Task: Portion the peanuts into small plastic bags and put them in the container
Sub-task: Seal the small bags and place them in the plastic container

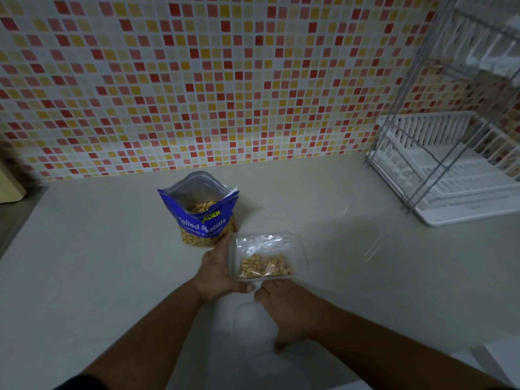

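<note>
A clear plastic container sits on the counter, and inside it lies a small plastic bag of peanuts. My left hand grips the container's left wall, with the thumb along its near edge. Just in front of the container, my right hand curls round a blurred, whitish translucent piece that looks like a lid. Behind the container stands an open blue bag of salted peanuts, with nuts showing in its mouth.
A white dish rack in a wire frame fills the right back corner. The tiled wall runs along the back of the pale counter. A light wooden object shows at the left edge.
</note>
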### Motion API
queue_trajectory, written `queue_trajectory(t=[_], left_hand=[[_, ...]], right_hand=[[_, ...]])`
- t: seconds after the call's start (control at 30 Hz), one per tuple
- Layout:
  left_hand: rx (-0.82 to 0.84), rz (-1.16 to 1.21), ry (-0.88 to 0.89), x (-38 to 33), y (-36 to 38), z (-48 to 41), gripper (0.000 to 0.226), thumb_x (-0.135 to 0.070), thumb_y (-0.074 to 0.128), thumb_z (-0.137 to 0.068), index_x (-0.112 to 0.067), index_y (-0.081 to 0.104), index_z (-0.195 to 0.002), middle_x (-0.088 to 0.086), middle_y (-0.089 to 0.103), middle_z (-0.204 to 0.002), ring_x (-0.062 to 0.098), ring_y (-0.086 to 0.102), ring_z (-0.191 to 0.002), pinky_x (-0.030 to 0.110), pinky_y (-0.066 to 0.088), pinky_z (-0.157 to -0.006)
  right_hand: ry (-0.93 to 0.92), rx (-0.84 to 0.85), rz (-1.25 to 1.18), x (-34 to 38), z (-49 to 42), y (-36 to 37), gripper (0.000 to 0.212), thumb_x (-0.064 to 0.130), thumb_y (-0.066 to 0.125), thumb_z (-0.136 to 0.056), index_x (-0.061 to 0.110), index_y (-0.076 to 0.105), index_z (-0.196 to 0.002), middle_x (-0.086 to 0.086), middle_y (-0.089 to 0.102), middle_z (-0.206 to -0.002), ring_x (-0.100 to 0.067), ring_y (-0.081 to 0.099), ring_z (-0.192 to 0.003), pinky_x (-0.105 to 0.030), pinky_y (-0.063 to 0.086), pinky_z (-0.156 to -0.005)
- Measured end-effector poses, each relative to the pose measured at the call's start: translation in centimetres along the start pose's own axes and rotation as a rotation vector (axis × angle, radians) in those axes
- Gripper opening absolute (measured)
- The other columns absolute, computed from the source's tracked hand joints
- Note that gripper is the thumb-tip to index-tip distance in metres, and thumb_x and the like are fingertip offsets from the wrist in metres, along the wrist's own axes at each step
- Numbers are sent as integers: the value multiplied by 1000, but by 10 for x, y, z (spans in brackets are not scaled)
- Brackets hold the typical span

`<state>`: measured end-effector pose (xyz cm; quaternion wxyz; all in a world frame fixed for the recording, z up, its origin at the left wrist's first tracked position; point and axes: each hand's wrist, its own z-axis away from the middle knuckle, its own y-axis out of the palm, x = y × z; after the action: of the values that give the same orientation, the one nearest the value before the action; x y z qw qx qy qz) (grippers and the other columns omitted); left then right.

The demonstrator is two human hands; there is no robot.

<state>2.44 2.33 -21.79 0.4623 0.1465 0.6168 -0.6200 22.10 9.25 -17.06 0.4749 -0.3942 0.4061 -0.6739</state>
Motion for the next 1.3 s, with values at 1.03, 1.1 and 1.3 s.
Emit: queue_trajectory(t=[1.03,1.1,1.3], left_hand=[[-50,-2,64,-5,-1,4,140,-72,72,-32,-23,13,-149,1,35,-149,22,32,-138,27,24,-112],[-49,-23,102,-9,-2,6,146,-83,66,-26,-19,18,-148,1,40,-146,22,38,-135,24,28,-107],[-65,88,93,-9,1,10,136,-75,78,-28,-32,22,-144,-14,50,-127,15,51,-122,36,44,-101]], right_hand=[[106,-229,-671,-26,0,-50,22,-2,51,-88,5,65,-103,11,60,-79,7,52,-71,2,34,-65],[163,-304,-769,-36,-6,-68,21,-1,51,-87,7,67,-100,15,57,-74,8,53,-64,-2,38,-62],[342,-416,-830,-60,-51,-82,22,0,52,-88,3,67,-103,-9,66,-92,-12,55,-78,-4,39,-59]])
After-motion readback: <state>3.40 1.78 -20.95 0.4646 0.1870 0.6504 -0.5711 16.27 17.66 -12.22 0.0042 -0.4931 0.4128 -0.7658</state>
